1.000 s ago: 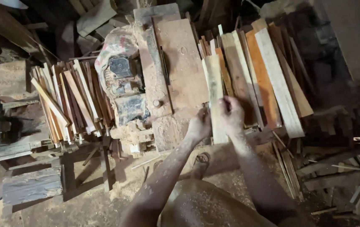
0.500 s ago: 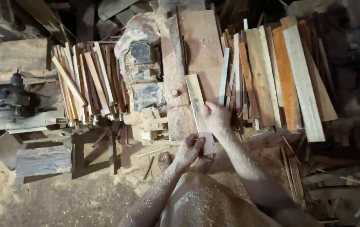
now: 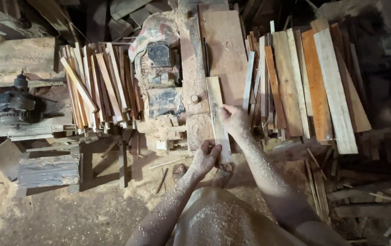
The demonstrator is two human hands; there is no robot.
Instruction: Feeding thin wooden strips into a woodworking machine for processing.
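Far left, mid-height: dark motor unit [image 3: 15,102] on a sawdust-covered bench; a grey wooden block [image 3: 49,169] below it.

Left of centre: stack of thin wood strips [image 3: 95,89], long axes running roughly up the frame, a few lying askew on top.

Centre: dusty machine body [image 3: 159,77] with a cloth sack draped over its upper end. Beside it, the flat machine table [image 3: 225,45], reaching to the top edge of the frame.

Centre, lower: left hand [image 3: 206,157], fingers curled and pinching the near end of the wood slat [image 3: 217,114].

Wood slat: pale, narrow, flat on the machine table. Long axis near vertical in the frame, far end pointing to the top edge and leaning slightly left; near end overhangs the table's lower edge.

Just right of centre: right hand [image 3: 233,119], fingers bent and close together, pressing on the slat's right edge about midway along it. Both forearms speckled with sawdust.

Right: stack of wider boards [image 3: 314,86], pale and orange-brown, fanned slightly toward the upper right.

Lower right: loose offcuts [image 3: 364,196] in shadow.

Change from half a second ago: the slat lay tilted with its far end further left; it now runs straighter up the table. The left hand has shifted toward the slat's near end.
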